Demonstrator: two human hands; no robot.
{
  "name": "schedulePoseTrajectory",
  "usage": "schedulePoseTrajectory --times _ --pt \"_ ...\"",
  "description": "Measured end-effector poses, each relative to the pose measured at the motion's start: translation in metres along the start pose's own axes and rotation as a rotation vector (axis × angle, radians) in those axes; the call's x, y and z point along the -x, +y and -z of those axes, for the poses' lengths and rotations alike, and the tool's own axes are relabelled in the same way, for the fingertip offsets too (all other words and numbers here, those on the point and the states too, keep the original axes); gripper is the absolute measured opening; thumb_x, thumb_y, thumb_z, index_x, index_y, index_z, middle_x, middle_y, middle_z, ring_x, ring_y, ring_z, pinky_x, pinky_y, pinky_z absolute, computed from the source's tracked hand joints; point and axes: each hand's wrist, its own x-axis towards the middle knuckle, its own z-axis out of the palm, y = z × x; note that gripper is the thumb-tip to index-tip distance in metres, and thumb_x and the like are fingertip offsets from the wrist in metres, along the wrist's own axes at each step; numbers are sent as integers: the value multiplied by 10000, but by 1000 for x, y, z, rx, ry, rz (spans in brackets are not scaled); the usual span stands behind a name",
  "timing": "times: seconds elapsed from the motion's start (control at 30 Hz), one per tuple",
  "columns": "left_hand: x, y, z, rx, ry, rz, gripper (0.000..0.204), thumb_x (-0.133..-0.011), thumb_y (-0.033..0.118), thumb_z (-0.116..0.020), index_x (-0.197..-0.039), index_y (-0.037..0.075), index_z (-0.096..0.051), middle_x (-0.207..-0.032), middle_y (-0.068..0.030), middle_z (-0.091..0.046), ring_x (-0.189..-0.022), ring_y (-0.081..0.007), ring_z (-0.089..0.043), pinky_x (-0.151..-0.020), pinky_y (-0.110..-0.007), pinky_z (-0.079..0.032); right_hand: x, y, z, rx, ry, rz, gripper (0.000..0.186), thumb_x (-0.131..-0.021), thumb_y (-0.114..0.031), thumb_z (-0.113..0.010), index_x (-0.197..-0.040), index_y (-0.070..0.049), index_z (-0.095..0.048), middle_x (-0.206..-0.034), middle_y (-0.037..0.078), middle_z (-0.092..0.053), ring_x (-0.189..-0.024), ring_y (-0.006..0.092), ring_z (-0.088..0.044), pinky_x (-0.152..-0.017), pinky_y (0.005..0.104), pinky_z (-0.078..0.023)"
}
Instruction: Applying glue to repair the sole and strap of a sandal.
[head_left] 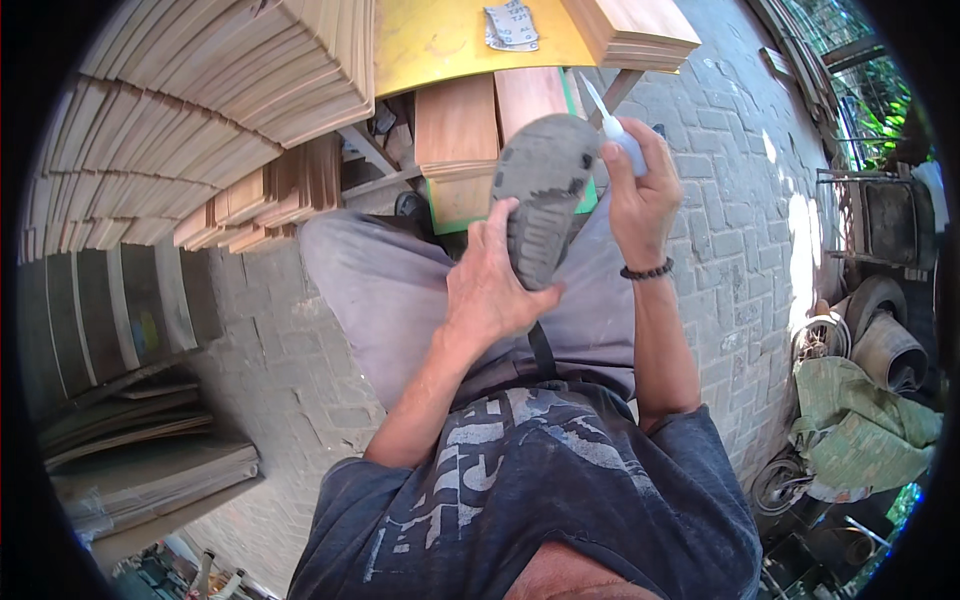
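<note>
My left hand [490, 275] grips a worn grey sandal [545, 165] above my lap, with its sole turned up and its wider end pointing away from me. A dark, rough patch crosses the middle of the sole. Below the narrow end, a black strap [541, 350] shows against my trousers. To the right of the sandal, my right hand [643, 185] has its fingers wrapped round a small white glue bottle [622, 143]. The bottle's long, thin nozzle points up and to the left, apart from the sole.
Tall stacks of thin wooden boards [200, 110] rise at the left. Ahead stands a yellow table [440, 45] bearing a folded piece of printed paper [511, 25] and more boards [635, 30]. Wood pieces [455, 125] lie beneath it. A green sack [860, 425] lies far right.
</note>
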Motion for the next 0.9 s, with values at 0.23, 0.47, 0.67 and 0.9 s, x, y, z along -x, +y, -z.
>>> schedulePoseTrajectory --times 0.23,0.47,0.67,0.9 --pt "19 12 11 -99 -81 -170 1041 -554 289 -880 -1415 122 -320 -1224 -165 -490 -1079 -363 -574 -842 -463 -517 -25 26 10 65 -165 -24 242 -906 -108 -660 -1124 -11 -621 -1006 134 -662 -910 233 -636 -824 321 -487" --pt "30 14 17 39 -103 -174 1039 -532 277 -880 -1434 132 -383 -1206 -158 -501 -1077 -341 -570 -896 -441 -503 -7 28 18 3 -100 -47 269 -897 -125 -690 -1143 -34 -630 -1006 118 -668 -903 205 -625 -818 308 -490" --pt "37 9 17 156 -152 -161 1101 -521 301 -902 -1478 109 -391 -1242 -152 -489 -1154 -318 -534 -1012 -404 -433 -5 22 23 -56 -71 -24 279 -880 -125 -711 -1145 -53 -663 -1013 96 -675 -911 174 -622 -808 288 -492" --pt "38 -28 0 929 -107 -152 662 -852 101 -734 -1451 55 -456 -1161 -76 -571 -1081 -185 -546 -939 -334 -472 -14 -2 23 -59 -119 -48 272 -868 -89 -713 -1137 -52 -690 -975 78 -675 -880 153 -628 -791 271 -494"
